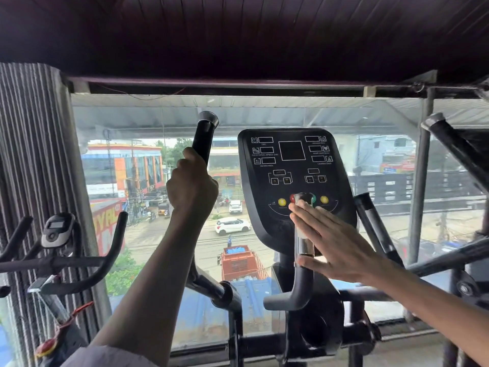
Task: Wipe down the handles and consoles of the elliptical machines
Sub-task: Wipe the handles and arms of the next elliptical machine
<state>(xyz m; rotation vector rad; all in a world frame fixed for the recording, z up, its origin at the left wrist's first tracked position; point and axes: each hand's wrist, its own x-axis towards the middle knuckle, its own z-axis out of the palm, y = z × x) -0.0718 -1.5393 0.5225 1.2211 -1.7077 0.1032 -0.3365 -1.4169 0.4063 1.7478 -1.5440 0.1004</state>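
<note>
The elliptical's black console (288, 165) stands straight ahead, with dark displays and two yellow buttons low on its face. My left hand (191, 186) is closed around the tall black left handle (203, 139), just below its capped top. My right hand (330, 242) is open and flat, fingers spread, against the lower right of the console and the short fixed grip (303, 250) with its silver sensor plate. I see no cloth in either hand. The right moving handle (370, 221) rises behind my right hand.
A glass window wall (158, 154) is close behind the machine, over a street. A stationary bike with a small grey display (57, 230) stands at left beside a striped curtain. Another machine's black handle (455, 152) and bars cross at right.
</note>
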